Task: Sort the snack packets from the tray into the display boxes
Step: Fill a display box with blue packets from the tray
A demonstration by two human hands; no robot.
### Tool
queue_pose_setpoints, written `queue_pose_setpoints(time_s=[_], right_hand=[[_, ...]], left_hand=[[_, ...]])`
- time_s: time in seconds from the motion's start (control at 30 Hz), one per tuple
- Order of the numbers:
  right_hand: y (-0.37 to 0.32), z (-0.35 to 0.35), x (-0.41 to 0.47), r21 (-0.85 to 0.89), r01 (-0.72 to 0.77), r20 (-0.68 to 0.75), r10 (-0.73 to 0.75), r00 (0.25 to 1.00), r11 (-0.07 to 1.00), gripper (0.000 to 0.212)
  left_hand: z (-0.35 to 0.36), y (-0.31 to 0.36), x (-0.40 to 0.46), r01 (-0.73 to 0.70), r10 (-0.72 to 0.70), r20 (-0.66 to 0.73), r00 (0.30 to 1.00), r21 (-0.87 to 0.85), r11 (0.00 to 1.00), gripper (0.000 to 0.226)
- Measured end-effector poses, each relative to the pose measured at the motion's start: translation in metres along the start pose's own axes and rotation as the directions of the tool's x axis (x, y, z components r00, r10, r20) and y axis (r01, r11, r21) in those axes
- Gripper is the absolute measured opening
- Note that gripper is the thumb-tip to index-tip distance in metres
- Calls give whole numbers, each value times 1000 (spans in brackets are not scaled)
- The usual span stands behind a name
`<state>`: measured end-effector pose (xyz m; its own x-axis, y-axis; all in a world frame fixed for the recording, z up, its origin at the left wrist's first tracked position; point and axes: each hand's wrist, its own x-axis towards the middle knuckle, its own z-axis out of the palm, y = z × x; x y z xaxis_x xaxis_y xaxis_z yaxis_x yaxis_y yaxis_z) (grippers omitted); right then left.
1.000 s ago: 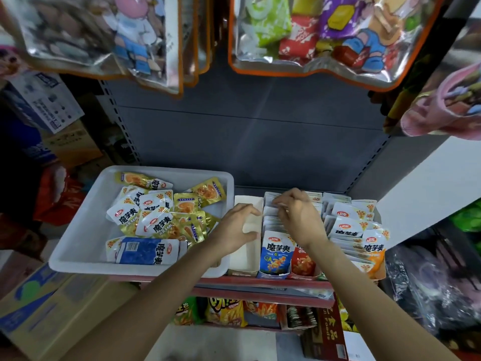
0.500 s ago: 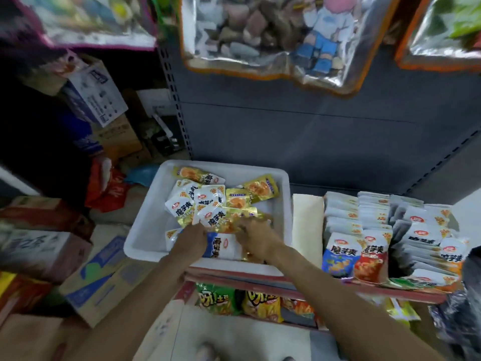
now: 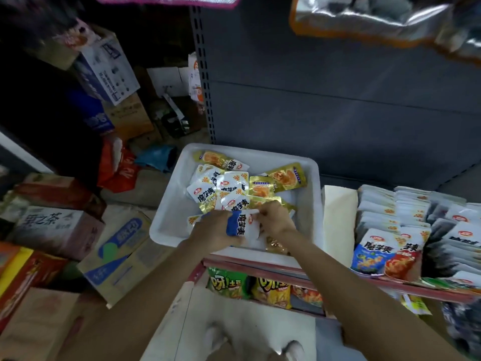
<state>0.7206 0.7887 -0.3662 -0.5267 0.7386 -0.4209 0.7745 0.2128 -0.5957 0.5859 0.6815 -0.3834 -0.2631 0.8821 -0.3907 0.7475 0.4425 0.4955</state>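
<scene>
A blue and white packet (image 3: 240, 225) sits over the near part of the white tray (image 3: 166, 225). The left hand (image 3: 212, 233) holds it, with fingers curled around its blue side. The right hand (image 3: 274, 220) touches the white end of the same packet, but the picture is too blurry to tell if its fingers pinch it. More packets (image 3: 229, 188), white ones and gold ones, lie in a heap in the tray behind the hands. The tray rests on a shelf with a red edge (image 3: 260, 268). To the right, just beside the tray, stand the display boxes (image 3: 406, 230), full of packets in rows. Bags of chips (image 3: 250, 286) sit on the shelf below. Cardboard boxes (image 3: 117, 254) are piled on the floor to the left.
</scene>
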Motion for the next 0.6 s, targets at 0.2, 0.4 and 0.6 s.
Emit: queue_pose_setpoints(time_s=[0.2,0.4,0.6], right_hand=[[-7,-35,-19,254,-3,-112,32,993,967,26],[3,-84,-39,693,59,-92,7,996,718,24],[46,-138,-64,226,409,-404,-297,865,884,25]], left_hand=[[-4,39,2,-77,102,-159,982,159,984,63],[-16,87,0,-228,209,-492,845,21,973,12],[-13,154,7,-394,341,-499,796,0,919,17]])
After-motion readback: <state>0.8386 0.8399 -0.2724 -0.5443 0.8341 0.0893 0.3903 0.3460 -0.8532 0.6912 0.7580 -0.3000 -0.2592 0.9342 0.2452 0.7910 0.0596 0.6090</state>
